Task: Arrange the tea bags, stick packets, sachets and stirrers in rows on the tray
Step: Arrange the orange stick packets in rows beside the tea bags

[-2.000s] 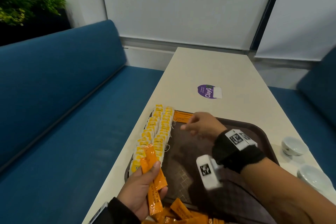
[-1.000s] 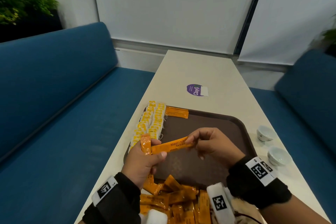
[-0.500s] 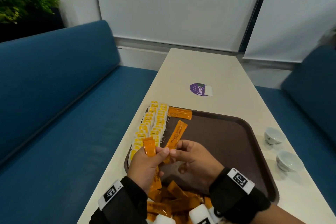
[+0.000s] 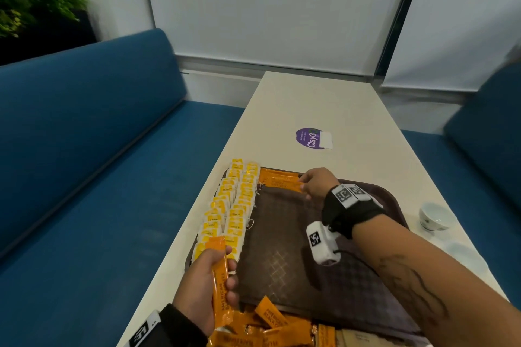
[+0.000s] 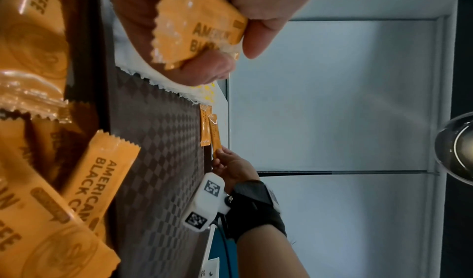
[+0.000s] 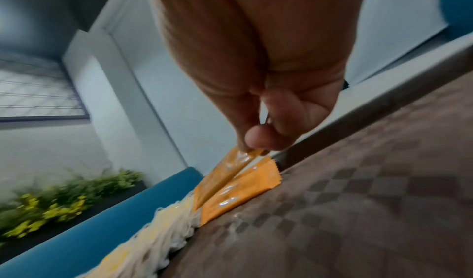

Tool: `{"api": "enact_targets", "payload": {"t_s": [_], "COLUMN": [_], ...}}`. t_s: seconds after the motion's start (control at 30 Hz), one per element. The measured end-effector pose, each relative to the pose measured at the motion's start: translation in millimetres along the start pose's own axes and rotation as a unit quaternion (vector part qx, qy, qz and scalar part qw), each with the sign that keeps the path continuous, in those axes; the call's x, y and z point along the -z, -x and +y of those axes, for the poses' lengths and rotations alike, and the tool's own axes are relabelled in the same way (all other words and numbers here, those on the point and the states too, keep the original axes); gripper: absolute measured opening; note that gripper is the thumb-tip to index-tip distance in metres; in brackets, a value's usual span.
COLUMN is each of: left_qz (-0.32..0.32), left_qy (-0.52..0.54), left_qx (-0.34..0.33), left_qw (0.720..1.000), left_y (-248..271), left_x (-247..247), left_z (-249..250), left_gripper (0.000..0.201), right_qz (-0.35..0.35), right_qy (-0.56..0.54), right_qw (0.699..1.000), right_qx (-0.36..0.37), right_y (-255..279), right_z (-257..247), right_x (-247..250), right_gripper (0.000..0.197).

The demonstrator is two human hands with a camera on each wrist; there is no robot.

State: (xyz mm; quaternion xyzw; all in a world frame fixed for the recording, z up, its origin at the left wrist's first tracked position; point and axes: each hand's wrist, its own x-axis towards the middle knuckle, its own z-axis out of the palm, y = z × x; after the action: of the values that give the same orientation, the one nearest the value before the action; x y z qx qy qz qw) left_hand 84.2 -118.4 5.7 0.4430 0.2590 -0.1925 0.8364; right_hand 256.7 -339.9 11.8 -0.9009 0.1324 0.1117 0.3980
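A brown tray [image 4: 324, 270] lies on the white table. Two rows of yellow tea bags [image 4: 234, 205] run along its left edge. At the far left corner one orange stick packet [image 6: 243, 191] lies flat. My right hand [image 4: 303, 182] pinches the end of a second stick packet [image 6: 225, 179], tilted against the flat one. My left hand [image 4: 225, 259] grips a few orange stick packets [image 4: 221, 276] upright over the tray's near left corner. Several more orange packets [image 4: 270, 327] are piled at the tray's near edge.
Two small white cups [image 4: 434, 215] stand on the table to the right of the tray. A purple sticker [image 4: 311, 138] is stuck to the table beyond it. Blue benches [image 4: 98, 177] flank the table, and a green plant [image 4: 31, 3] stands at the far left.
My right hand drew one stick packet from the left hand's bunch and carried it to the far left corner, beside the packet lying there. The left hand stayed near the front left.
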Motion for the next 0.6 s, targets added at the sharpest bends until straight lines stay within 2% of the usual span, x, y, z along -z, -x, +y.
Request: {"api": "enact_targets", "payload": {"t_s": [0.13,0.23,0.37,0.43,0.53,0.6], "left_qz": [-0.006,-0.002,0.003,0.004,0.007,0.009], "left_qy": [0.010,0.005,-0.009,-0.013,-0.020,-0.036], "left_qx": [-0.004,0.000,-0.007,-0.008,-0.010,-0.016], "left_qw": [1.000,1.000,1.000,1.000,1.000,0.999], "left_y": [-3,-5,-6,-6,-7,-8], "left_x": [5,7,11,11,11,11], "left_z": [0,0,-1,-1,-2,-4], "left_gripper": [0.017,0.018,0.020,0.020,0.018,0.017], "right_qz": [-0.037,-0.045,-0.047,-0.062,-0.047,-0.048], "right_qy": [-0.103,-0.117,-0.026,0.042,0.097,0.116], "right_qw": [0.990,0.985,0.996,0.992,0.988,0.986], "right_qx": [-0.086,-0.120,-0.075,-0.097,-0.111,-0.107], "right_y": [-22,-30,-40,-41,-46,-43], "right_z": [-3,-8,-11,-15,-16,-15], "right_x": [-8,-13,-13,-14,-15,-14], "right_gripper": [0.020,0.016,0.020,0.012,0.027,0.026]}}
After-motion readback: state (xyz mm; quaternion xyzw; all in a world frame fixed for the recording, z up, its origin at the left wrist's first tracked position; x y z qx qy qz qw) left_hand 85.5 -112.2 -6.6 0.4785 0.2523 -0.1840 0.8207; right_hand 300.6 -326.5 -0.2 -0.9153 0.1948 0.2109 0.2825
